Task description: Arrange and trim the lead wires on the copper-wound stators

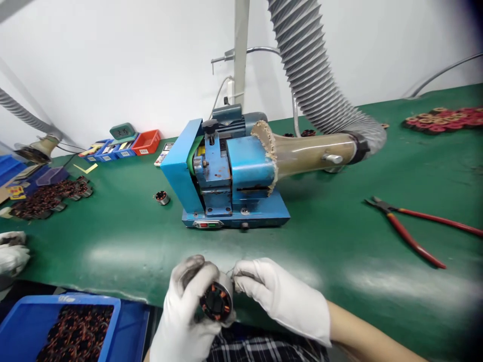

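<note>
A motor stator (218,301), with a silver rim, a black core and copper windings, sits in my left hand (188,306), whose gloved fingers wrap around it. Its open face is turned toward me. At the stator's right side, my gloved right hand (264,289) has thumb and fingers pinched together on thin dark wires that come off it; their ends are hidden by the fingers. Both hands are just over the near edge of the green table (332,261). Dark smudges mark the left glove's fingertips.
A blue grinding machine (249,166) with a grey suction hose (309,65) stands ahead. Red-handled cutters (405,221) lie right. One stator (162,197) stands left of the machine; several more (53,196) lie farther left, near a co-worker's gloved hand (13,254). A blue bin (116,322) holds stators.
</note>
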Demonstrator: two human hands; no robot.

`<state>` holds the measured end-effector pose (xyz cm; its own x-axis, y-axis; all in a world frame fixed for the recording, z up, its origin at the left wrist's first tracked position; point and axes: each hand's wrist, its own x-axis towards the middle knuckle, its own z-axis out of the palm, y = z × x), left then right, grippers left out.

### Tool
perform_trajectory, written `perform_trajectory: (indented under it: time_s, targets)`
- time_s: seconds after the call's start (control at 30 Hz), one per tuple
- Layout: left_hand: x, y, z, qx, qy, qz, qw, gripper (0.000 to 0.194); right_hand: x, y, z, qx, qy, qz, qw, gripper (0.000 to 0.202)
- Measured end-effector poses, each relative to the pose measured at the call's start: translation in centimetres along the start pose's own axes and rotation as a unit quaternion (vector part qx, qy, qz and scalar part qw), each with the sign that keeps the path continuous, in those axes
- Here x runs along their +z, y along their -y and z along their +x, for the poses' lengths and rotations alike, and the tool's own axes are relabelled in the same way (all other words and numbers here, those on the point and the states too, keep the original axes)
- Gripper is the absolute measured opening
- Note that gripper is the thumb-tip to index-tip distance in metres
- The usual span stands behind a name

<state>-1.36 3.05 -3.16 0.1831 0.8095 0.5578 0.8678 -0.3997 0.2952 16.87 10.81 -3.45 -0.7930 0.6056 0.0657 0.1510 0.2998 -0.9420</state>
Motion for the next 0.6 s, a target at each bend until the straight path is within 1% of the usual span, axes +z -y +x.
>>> perform_trajectory:
  time_s: [0.03, 0.07, 0.13, 0.2, 0.27, 0.3, 0.33, 0.37, 0.4, 0.43, 0.47, 0.53, 0.6]
  targets:
    - [0.1, 0.0, -0.2, 0.009, -0.002, 0.022, 1.000, 0.055, 0.1, 0.0, 0.0, 0.005, -0.006, 0.036, 0.999, 0.025]
    - [0.2, -0.1, -0.3, 0.026, -0.001, 0.012, 1.000, 0.051, 0.3, 0.1, -0.1, 0.008, -0.016, 0.058, 0.998, 0.024]
    - [0.2, -0.4, -0.4, 0.035, -0.001, -0.057, 0.998, 0.037, 0.7, 0.1, -0.2, 0.006, -0.045, 0.058, 0.997, 0.023]
    - [0.0, -1.0, -0.5, 0.012, 0.013, -0.112, 0.994, 0.027, 1.0, 0.2, -0.3, -0.005, -0.078, 0.024, 0.997, 0.023]
    - [-0.1, -1.6, -0.5, -0.017, 0.010, -0.146, 0.989, 0.022, 1.1, 0.4, -0.5, -0.008, -0.083, 0.020, 0.996, 0.025]
    - [-0.1, -1.8, -0.5, -0.029, -0.021, -0.163, 0.986, 0.021, 1.1, 0.6, -0.5, -0.001, -0.076, 0.044, 0.996, 0.026]
    - [-0.1, -1.8, -0.6, -0.045, -0.040, -0.165, 0.985, 0.025, 1.1, 0.8, -0.6, 0.009, -0.062, 0.082, 0.995, 0.028]
    - [0.0, -1.6, -0.7, -0.055, -0.047, -0.150, 0.986, 0.033, 1.0, 0.9, -0.6, 0.020, -0.043, 0.128, 0.991, 0.029]
    - [0.1, -1.3, -0.9, -0.059, -0.041, -0.128, 0.989, 0.043, 0.8, 1.1, -0.6, 0.032, -0.023, 0.174, 0.984, 0.030]
    - [0.2, -0.9, -0.9, -0.059, -0.013, -0.111, 0.992, 0.054, 0.7, 1.3, -0.6, 0.042, -0.010, 0.208, 0.977, 0.032]
    - [0.2, -0.5, -1.0, -0.055, 0.025, -0.110, 0.992, 0.059, 0.7, 1.3, -0.6, 0.050, 0.001, 0.226, 0.973, 0.033]
    - [0.0, 0.1, -1.0, -0.056, 0.084, -0.168, 0.981, 0.057, 0.7, 1.2, -0.6, 0.058, 0.009, 0.227, 0.972, 0.034]
    - [-0.4, 0.3, -0.7, -0.076, 0.129, -0.249, 0.957, 0.046, 1.0, 0.9, -0.6, 0.061, -0.002, 0.184, 0.981, 0.031]
